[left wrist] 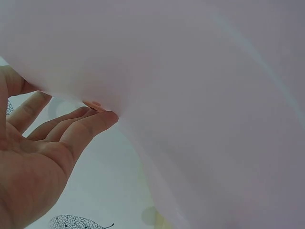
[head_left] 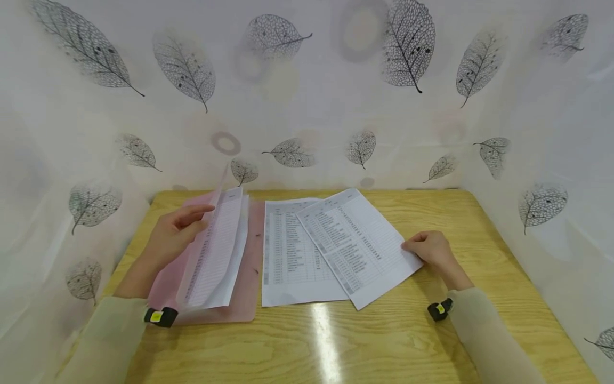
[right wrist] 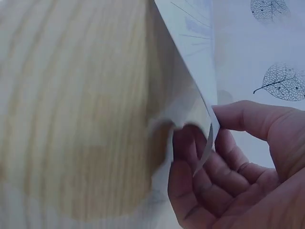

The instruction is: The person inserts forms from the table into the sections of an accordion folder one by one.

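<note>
A translucent pink folder (head_left: 248, 298) lies at the left of the table, its front cover and some printed sheets (head_left: 225, 250) raised. My left hand (head_left: 172, 237) pinches the edge of that cover between thumb and fingers; in the left wrist view the pink cover (left wrist: 190, 86) fills most of the picture. With thumb and fingers, my right hand (head_left: 431, 248) grips the lower right corner of a printed sheet (head_left: 388, 240). That sheet is tilted and overlaps another printed sheet (head_left: 288, 290), which lies flat beside the folder. The right wrist view shows the held paper (right wrist: 190, 47) edge-on, lifted off the wood.
The wooden table (head_left: 384, 341) runs out to white hangings (head_left: 307, 106) with a leaf print, which stand at the back and both sides. Black wrist cameras (head_left: 162, 317) are strapped over pale sleeves (head_left: 489, 330).
</note>
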Motion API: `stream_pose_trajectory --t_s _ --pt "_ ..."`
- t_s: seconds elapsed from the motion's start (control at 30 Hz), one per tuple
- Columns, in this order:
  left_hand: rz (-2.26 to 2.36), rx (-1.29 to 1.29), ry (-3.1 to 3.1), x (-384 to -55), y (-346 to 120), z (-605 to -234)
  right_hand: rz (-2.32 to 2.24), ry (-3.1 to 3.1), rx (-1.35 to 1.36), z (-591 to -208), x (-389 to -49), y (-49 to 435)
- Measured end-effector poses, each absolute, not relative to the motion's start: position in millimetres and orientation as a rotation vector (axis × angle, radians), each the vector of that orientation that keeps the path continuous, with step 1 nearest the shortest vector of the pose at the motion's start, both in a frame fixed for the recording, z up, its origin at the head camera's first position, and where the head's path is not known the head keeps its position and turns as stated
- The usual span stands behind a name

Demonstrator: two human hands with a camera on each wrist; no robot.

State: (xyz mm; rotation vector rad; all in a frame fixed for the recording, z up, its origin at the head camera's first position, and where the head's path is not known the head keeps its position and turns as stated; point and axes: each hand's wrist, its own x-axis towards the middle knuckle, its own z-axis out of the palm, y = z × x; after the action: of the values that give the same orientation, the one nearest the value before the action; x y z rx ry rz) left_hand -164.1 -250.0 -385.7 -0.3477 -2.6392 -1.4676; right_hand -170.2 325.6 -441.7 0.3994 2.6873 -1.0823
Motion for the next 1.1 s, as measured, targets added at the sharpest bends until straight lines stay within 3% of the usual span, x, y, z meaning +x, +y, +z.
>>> stream_pose_trajectory --t_s 1.1 --pt "-1.462 -0.335 -2.644 -160 -252 -382 -1.24 2.239 0.25 -448 -175 325"
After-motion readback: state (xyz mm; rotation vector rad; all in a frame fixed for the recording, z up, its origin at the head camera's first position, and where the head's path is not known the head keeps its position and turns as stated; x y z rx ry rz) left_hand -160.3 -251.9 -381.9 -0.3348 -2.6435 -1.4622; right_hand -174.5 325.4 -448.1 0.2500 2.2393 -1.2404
